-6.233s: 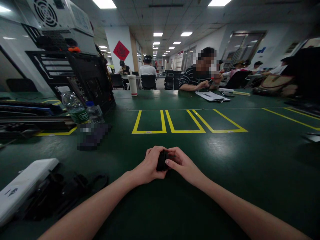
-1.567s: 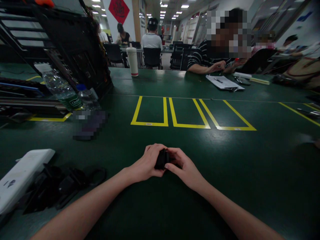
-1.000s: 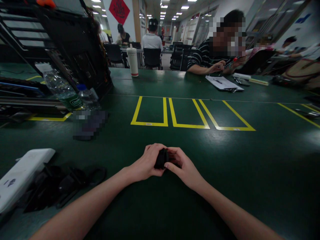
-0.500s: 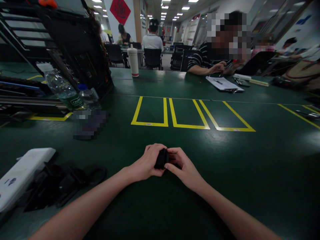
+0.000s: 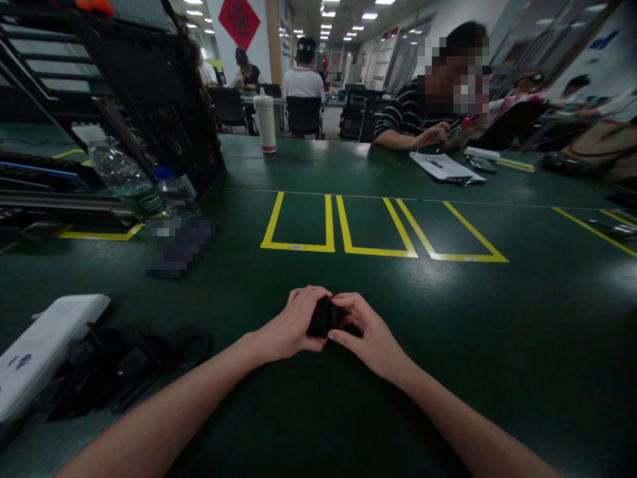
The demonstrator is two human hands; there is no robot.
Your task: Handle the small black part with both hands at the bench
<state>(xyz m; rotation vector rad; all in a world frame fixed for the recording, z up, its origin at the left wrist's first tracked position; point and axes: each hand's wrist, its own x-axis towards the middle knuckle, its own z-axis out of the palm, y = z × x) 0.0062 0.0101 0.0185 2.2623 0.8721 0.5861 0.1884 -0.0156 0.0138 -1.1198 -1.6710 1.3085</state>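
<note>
Between my two hands is a small black blocky object (image 5: 322, 318), its exact kind too dark to make out. My left hand (image 5: 291, 324) wraps round its left side, fingers over the top and thumb below. From the right, my right hand (image 5: 365, 332) pinches its near edge with thumb and fingertips. Both hands are low over the green table (image 5: 318, 411), in front of the yellow tape outlines (image 5: 298, 247). Part of the object is covered by my fingers.
To the left lie a white power bank-like case (image 5: 54, 352) and black strapped gear (image 5: 119, 368). Behind them stand plastic bottles (image 5: 124, 176) and a large black frame (image 5: 164, 113). A white cup (image 5: 265, 123) stands far back. Across the table, a person sits by a clipboard (image 5: 445, 167).
My right thumb and fingers have shifted very slightly on the black object's right side. My left hand stays where it was.
</note>
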